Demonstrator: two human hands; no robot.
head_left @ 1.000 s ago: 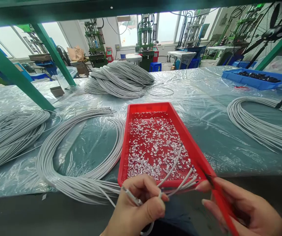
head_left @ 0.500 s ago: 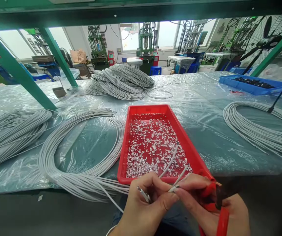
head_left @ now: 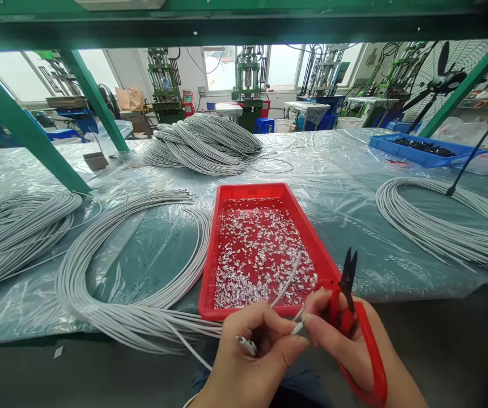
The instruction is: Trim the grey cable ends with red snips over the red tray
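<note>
The left hand [head_left: 264, 345] pinches a pale cable [head_left: 297, 328] near its end; the right hand [head_left: 348, 340] pinches the tip, red-handled snips [head_left: 349, 277] hooked in it, blades up. The cable end is just in front of the red tray [head_left: 312, 238] at the bench's [head_left: 349, 226] near edge. Finger-work on the tip seems under way; next calls for a steady left pinch.

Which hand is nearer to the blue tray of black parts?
Right. The right hand, holding red-handled scissors, is in front and to the left of the blue tray; the left hand is farther left.
</note>
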